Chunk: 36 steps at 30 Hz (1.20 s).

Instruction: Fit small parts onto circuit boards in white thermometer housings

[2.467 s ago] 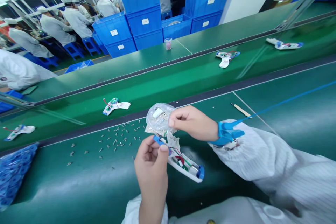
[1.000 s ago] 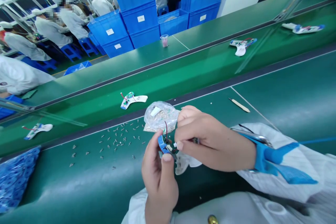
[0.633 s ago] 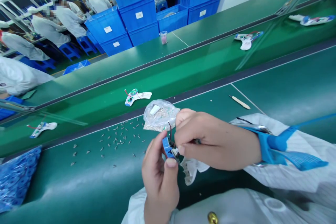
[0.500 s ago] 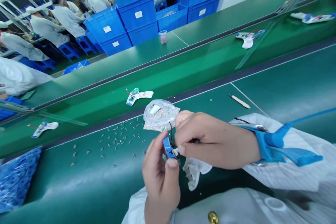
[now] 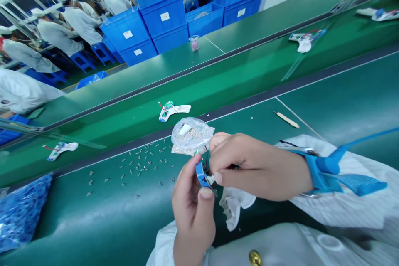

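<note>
Near the front edge of the bench, my left hand [image 5: 193, 214] is closed, pinching a small blue-rimmed circuit assembly [image 5: 202, 176] between thumb and fingertips. A dark red wire [image 5: 206, 156] rises from it. My right hand [image 5: 249, 166] is closed over the assembly's right side. Its thumb and finger pinch at a small white piece [image 5: 212, 179] there, and the palm hides the rest of the grip. Below the right hand lies a white plastic shell [image 5: 232, 212], partly covered. Just beyond the hands is a clear bag of tiny pale parts [image 5: 195, 137].
Small metal parts [image 5: 145, 167] lie scattered left of the bag. A wooden-handled tool [image 5: 287, 120] is at right, a bag of blue parts [image 5: 23, 212] at left. White wired shells [image 5: 176, 110] sit on the green conveyor [image 5: 124, 122]. Blue bins [image 5: 168, 33] and people stand beyond.
The white wired shells on the conveyor have shifted rightward. Both hands keep their hold on the blue-rimmed assembly, with barely any movement.
</note>
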{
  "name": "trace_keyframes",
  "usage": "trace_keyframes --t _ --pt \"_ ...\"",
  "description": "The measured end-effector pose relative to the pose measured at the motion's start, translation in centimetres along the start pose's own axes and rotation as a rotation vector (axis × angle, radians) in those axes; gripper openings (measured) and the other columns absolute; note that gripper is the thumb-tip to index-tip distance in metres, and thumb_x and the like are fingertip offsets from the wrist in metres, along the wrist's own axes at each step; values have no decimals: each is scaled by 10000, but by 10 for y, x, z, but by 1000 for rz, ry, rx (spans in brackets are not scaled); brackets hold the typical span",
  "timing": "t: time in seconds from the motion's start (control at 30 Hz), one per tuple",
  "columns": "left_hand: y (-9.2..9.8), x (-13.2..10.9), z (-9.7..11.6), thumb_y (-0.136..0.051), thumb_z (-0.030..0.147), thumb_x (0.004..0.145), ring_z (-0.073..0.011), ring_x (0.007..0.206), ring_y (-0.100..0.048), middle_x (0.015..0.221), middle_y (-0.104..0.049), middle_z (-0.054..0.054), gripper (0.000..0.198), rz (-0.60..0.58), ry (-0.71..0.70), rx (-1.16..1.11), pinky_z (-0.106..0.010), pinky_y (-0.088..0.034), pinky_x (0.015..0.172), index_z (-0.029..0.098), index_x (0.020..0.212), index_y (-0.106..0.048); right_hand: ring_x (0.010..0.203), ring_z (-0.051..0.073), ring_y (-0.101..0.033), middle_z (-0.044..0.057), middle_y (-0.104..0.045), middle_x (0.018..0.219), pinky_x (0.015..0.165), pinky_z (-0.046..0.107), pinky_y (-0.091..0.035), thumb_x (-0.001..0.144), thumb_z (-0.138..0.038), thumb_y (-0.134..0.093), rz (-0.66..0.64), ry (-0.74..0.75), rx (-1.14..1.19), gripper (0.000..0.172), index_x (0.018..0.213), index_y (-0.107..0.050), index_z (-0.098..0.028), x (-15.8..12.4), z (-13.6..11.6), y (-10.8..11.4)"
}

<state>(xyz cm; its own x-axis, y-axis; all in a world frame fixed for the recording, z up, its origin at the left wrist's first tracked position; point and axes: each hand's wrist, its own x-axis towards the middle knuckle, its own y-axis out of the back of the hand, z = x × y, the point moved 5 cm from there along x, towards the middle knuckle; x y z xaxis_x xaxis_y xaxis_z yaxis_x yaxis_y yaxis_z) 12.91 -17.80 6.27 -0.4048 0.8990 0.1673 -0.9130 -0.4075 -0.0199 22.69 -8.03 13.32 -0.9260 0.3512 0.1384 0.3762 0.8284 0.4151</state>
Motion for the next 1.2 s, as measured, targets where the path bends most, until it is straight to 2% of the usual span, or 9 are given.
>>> trace_keyframes --t 0.1,0.27,0.4,0.53,0.63,0.73,0.9,1.03,1.2 --pt "0 1 1 -584 416 873 -282 1026 -646 1198 -648 -98 398 -17 -5 27 -382 -546 836 273 1244 -610 573 96 -341 -39 -386 498 672 272 -320 786 -97 -410 -7 -10 25 268 525 -419 -160 0 1 0" --pt "2 3 5 -552 400 900 -241 976 -634 1165 -648 -69 396 -44 -94 201 -335 -522 799 302 1284 -563 568 96 -310 -43 -308 495 628 267 -293 757 -97 -410 -12 -32 -3 271 513 -315 -167 0 2 0" --pt "-2 2 13 -474 347 947 -211 939 -613 1136 -634 -67 408 -103 -205 395 -300 -489 758 296 1353 -466 575 98 -331 -36 -335 499 630 272 -292 796 -135 -402 -9 -43 -34 312 512 -279 -169 0 4 -2" --pt "-9 0 14 -411 333 968 -236 1031 -602 1260 -570 -114 444 -149 -75 504 -343 -459 829 243 1395 -334 586 108 -363 -26 -367 496 645 280 -304 799 -155 -411 -9 -94 -65 320 501 -294 -169 0 9 -3" --pt "-12 -1 10 -423 333 959 -221 861 -649 1092 -643 -96 471 -237 55 522 -327 -468 700 231 1390 -262 601 118 -382 -19 -409 507 670 288 -318 779 -144 -436 -49 -131 -89 297 498 -340 -164 -1 11 -4" --pt "-12 -2 8 -435 307 946 -223 815 -652 1060 -645 -95 489 -294 128 545 -307 -458 614 241 1383 -224 627 130 -391 -9 -438 525 704 301 -327 774 -123 -439 -85 -146 -166 274 505 -398 -160 -2 10 -3" --pt "-11 -2 11 -449 242 908 -231 747 -648 994 -659 -90 505 -301 175 614 -315 -457 592 239 1370 -245 653 143 -389 6 -455 567 766 333 -329 792 -98 -440 -178 -165 -356 264 535 -443 -156 -2 8 -7" --pt "-12 -2 10 -510 172 826 -259 741 -655 930 -683 -79 546 -297 241 698 -338 -468 599 233 1318 -282 652 149 -384 12 -440 579 753 340 -331 795 -86 -414 -178 -172 -429 262 544 -406 -162 -3 9 -10" --pt "-19 -2 15 -492 181 806 -303 696 -675 867 -690 -100 457 -268 128 836 -342 -451 543 205 1229 -320 624 143 -354 5 -393 558 736 341 -332 772 -88 -401 -107 -145 -433 271 530 -313 -172 -5 8 -12"
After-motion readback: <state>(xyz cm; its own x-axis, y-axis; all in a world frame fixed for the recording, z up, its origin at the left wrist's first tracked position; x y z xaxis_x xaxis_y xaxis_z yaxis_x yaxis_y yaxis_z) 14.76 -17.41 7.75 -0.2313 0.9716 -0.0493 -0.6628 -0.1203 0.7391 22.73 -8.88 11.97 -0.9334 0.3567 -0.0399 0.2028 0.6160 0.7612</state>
